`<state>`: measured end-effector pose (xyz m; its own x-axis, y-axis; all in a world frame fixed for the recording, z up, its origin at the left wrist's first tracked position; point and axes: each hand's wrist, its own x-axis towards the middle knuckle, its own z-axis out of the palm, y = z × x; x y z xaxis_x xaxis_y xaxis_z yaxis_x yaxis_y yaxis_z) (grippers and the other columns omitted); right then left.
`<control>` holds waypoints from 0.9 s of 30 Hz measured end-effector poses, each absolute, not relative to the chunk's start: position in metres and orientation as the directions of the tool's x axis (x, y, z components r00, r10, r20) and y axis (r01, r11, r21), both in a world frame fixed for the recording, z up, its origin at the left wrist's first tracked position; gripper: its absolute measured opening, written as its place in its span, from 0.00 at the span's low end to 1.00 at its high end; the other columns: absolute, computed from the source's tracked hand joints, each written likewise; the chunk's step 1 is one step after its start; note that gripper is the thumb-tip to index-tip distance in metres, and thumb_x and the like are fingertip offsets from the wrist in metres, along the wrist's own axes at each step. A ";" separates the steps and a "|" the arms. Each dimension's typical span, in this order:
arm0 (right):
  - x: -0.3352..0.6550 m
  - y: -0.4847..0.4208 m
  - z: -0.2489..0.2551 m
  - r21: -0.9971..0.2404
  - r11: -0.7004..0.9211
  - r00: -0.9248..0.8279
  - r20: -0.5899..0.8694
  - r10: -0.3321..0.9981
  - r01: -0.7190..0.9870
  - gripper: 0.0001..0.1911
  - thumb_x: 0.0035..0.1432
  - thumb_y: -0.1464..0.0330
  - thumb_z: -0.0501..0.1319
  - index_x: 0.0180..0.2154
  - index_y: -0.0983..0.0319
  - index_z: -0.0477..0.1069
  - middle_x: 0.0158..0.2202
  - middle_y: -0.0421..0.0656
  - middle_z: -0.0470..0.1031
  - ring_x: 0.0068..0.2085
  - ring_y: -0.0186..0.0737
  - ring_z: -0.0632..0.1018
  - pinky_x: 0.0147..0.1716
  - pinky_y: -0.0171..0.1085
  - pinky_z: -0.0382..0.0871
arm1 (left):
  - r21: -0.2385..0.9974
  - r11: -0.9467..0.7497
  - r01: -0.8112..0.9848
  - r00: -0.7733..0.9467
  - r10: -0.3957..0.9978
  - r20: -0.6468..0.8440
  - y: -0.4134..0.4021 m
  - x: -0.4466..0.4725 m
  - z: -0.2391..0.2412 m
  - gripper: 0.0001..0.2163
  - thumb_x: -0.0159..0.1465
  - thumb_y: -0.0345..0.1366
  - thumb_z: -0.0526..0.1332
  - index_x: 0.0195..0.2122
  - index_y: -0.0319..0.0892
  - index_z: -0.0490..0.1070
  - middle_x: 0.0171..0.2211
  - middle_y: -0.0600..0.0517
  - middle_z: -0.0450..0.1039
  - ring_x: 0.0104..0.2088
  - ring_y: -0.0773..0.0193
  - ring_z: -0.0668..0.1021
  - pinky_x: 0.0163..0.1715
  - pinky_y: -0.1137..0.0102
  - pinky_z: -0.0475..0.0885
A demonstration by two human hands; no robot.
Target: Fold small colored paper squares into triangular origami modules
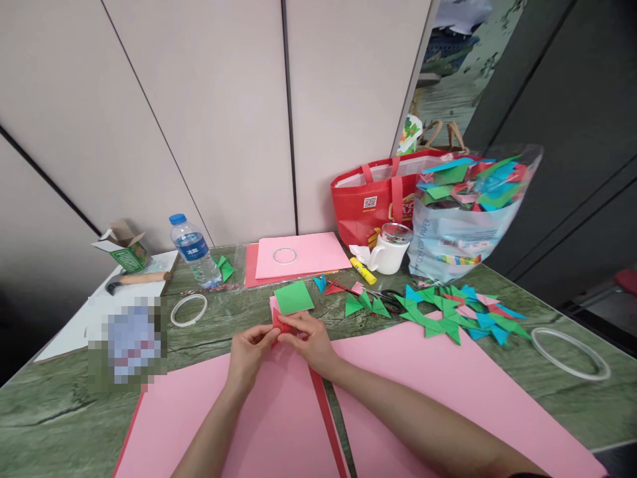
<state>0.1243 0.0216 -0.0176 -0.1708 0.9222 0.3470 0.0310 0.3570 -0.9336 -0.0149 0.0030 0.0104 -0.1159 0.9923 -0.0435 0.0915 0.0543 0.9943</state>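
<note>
Both hands meet at a small red piece of folded paper [281,320] above the pink sheets. My left hand [250,350] pinches its left side between thumb and fingers. From the right, my right hand [311,342] grips it the same way, partly hiding the paper. Just beyond lies a green paper square [294,297] on top of other small pink squares. A large pink sheet [269,411] is under my forearms, and another pink sheet [438,378] lies to the right. Green, blue and pink folded paper shapes [442,325] are joined in a cluster at the right.
Behind stand a water bottle [195,252], a white mug [391,251], a red bag [358,206] and a plastic bag of folded papers [448,232]. Black-handled scissors [393,300] and a yellow glue stick [363,271] lie nearby. White rings [189,311] and a hammer [137,281] sit on the table.
</note>
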 end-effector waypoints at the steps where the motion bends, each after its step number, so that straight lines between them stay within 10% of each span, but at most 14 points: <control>1: 0.124 0.021 -0.017 -0.932 0.361 -0.169 0.352 0.921 0.027 0.16 0.45 0.65 0.63 0.40 0.54 0.72 0.33 0.41 0.72 0.35 0.38 0.71 0.29 0.35 0.65 | 0.993 0.045 0.111 -0.127 0.991 -0.031 0.003 -0.015 0.010 0.10 0.45 0.40 0.65 0.26 0.39 0.76 0.24 0.50 0.76 0.26 0.62 0.74 0.27 0.72 0.68; 14: 0.125 0.025 -0.020 -0.949 0.306 -0.120 0.314 0.942 -0.080 0.08 0.47 0.66 0.62 0.33 0.57 0.74 0.31 0.42 0.72 0.34 0.37 0.71 0.35 0.37 0.65 | 0.923 -0.207 0.325 -0.022 0.974 0.226 0.005 -0.016 0.012 0.06 0.51 0.38 0.61 0.26 0.44 0.74 0.45 0.47 0.69 0.47 0.56 0.70 0.43 0.66 0.65; 27: 0.124 0.031 -0.019 -0.963 0.106 -0.136 0.143 0.980 -0.249 0.07 0.45 0.65 0.62 0.29 0.61 0.74 0.25 0.40 0.74 0.26 0.35 0.72 0.29 0.35 0.68 | 0.977 -0.007 0.211 0.028 1.000 0.001 0.005 -0.013 0.013 0.10 0.51 0.41 0.61 0.30 0.40 0.73 0.24 0.51 0.76 0.24 0.62 0.76 0.25 0.70 0.71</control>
